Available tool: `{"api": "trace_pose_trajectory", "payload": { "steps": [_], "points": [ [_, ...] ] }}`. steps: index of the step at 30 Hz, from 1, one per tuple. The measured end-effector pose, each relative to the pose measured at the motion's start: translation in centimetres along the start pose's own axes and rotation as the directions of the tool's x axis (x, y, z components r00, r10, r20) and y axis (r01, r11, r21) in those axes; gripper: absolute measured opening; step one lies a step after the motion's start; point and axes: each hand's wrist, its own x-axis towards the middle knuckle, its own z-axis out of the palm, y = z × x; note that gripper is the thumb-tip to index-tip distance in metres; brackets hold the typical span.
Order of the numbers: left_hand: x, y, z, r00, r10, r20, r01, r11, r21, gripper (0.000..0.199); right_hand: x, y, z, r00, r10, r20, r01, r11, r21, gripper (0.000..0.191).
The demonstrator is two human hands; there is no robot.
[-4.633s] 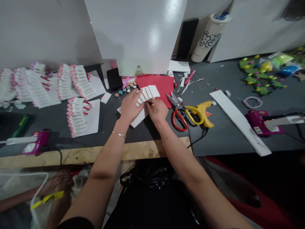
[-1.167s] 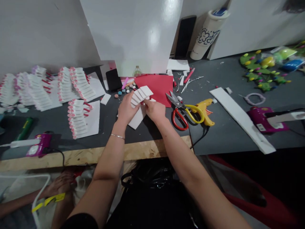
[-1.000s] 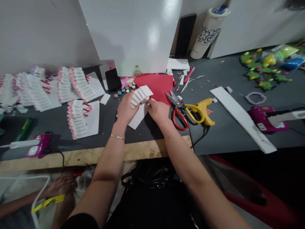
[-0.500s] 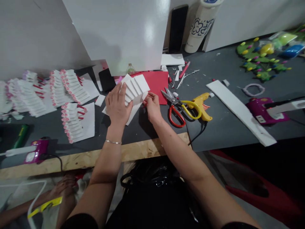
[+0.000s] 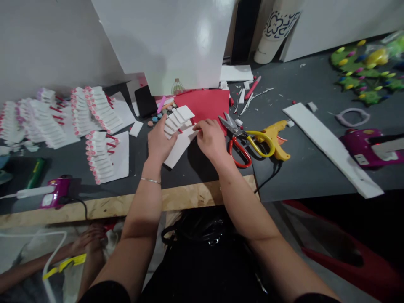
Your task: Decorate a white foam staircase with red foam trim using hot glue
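Note:
A white foam piece with a row of raised white strips (image 5: 178, 119) lies over the dark table. My left hand (image 5: 160, 142) is wrapped round its left side, fingers behind and thumb in front. My right hand (image 5: 211, 136) has its fingers pressed together at the right edge of the piece; what they pinch is too small to make out. Small red bits show between the strips and the flat white part below. Behind my right hand lies a red sheet (image 5: 208, 103). Scissors (image 5: 236, 134) with red and yellow handles rest just right of that hand.
A yellow glue gun (image 5: 276, 136) and a long white foam strip (image 5: 331, 147) lie at the right. Finished-looking white pieces with pink tips (image 5: 99, 158) stand at the left. A bottle (image 5: 273, 31) is at the back; another person's hands (image 5: 90, 240) show below left.
The piece has turned and dropped slightly in my left hand, showing red bits and the lower flat part. My right hand has come up over its right edge. The view has shifted a little.

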Motion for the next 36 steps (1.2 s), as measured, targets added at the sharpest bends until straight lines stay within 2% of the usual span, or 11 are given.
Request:
{"api": "trace_pose_trajectory", "payload": {
  "steps": [8,14,25,36],
  "points": [
    [-0.1,0.3,0.7,0.998,0.056,-0.006,-0.056,0.998,-0.009,0.063,0.8,-2.4,1.3,0.994,0.058,0.094,-0.049,0.995,-0.088,0.03],
    [-0.2,0.3,1.2,0.997,0.071,0.002,-0.071,0.997,-0.023,0.065,1.3,-2.1,2.5,0.994,0.076,0.084,-0.066,0.991,-0.112,0.027],
    [-0.2,0.6,1.5,0.999,0.024,0.034,-0.024,1.0,0.001,0.066,1.0,-2.3,3.1,0.993,0.112,0.04,-0.108,0.988,-0.107,0.027],
    [-0.3,0.2,1.5,0.998,0.065,0.01,-0.065,0.998,-0.007,0.064,1.0,-1.8,2.7,0.988,0.126,0.087,-0.122,0.992,-0.045,0.024]
  ]
}}
